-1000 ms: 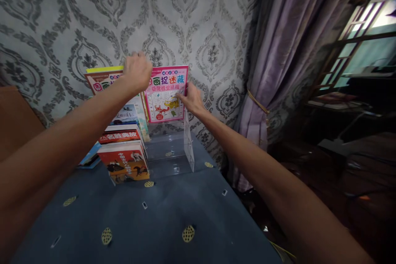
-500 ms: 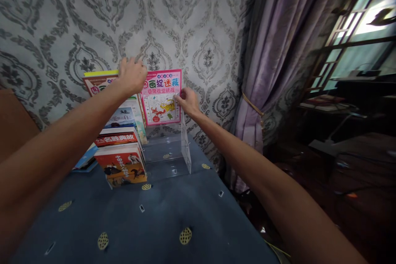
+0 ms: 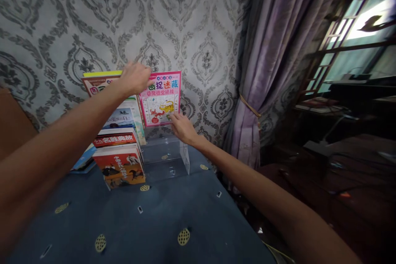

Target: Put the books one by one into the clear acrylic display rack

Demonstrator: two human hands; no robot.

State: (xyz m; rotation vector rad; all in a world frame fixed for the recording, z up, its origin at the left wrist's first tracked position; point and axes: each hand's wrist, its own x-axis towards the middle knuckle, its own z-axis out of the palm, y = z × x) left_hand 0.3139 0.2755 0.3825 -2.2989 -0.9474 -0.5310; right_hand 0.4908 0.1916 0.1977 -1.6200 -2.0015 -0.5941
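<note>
A pink picture book (image 3: pixel 157 93) with cartoon animals on its cover stands at the back tier of a clear stepped rack (image 3: pixel 185 156). My left hand (image 3: pixel 136 78) is closed at the book's upper left corner, its fingertips partly hidden. At the lower right corner, my right hand (image 3: pixel 184 128) has its fingers closed against the cover; what lies behind the edge is hidden. Left of the pink book, a brown-bordered book (image 3: pixel 89 85) is partly covered by my left forearm. In front of it stand a blue-covered book (image 3: pixel 119 119), a red-titled book (image 3: pixel 116 138) and an orange book (image 3: pixel 122 167).
The rack stands on a dark blue tablecloth (image 3: pixel 161 218) with pineapple prints, against a patterned wall (image 3: pixel 207 16). A purple curtain (image 3: pixel 275 41) hangs at right. Blue books (image 3: pixel 85 159) lie left of the rack, near a brown cardboard box (image 3: pixel 15 126).
My right hand has slid down from the pink book's right edge to its lower right corner. The left hand has shifted slightly right along the top.
</note>
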